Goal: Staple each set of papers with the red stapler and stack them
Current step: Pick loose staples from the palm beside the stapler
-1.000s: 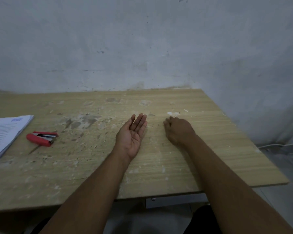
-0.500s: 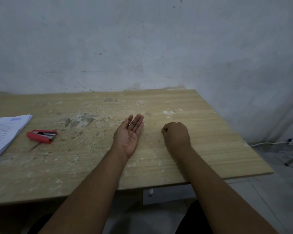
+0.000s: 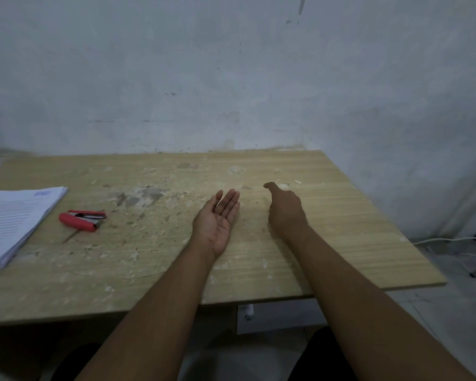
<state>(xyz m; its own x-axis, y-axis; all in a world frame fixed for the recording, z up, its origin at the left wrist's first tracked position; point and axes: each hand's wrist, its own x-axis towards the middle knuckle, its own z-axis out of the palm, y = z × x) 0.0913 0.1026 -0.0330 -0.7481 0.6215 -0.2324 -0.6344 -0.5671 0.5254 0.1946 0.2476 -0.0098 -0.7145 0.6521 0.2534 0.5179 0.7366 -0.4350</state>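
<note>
One counter: light wood [image 3: 341,243] with a fine grain, marked by many white and grey stains, mostly in the middle and on the left part.
Room: a pale wall [image 3: 231,78] with scuffs and dark specks stands behind; a grey floor [image 3: 451,312] shows on the right, with a white cable [image 3: 437,239] lying on it.
Edges: the far edge of the counter meets the wall; the right edge and the near edge are free.
Open room: a wide stretch of wood lies between the red stapler and the left hand, and another from the right hand to the right edge.
Red stapler: it [image 3: 83,220] lies flat on the counter, just beside the papers, well apart from both hands.
Papers: a white printed stack [image 3: 14,221] at the left side of the counter.
Left hand: it [image 3: 217,221] rests palm up on the counter, fingers [image 3: 230,200] straight and released, holding nothing.
Right hand: it [image 3: 285,213] shows its back, near the left hand; one finger points forward, the other fingers are hidden, so I cannot tell if they are clenched.
Cut off or unclear: the picture edge cuts the papers on the left; the print is too small to read; a white part [image 3: 275,317] under the near edge is hard to make out.
</note>
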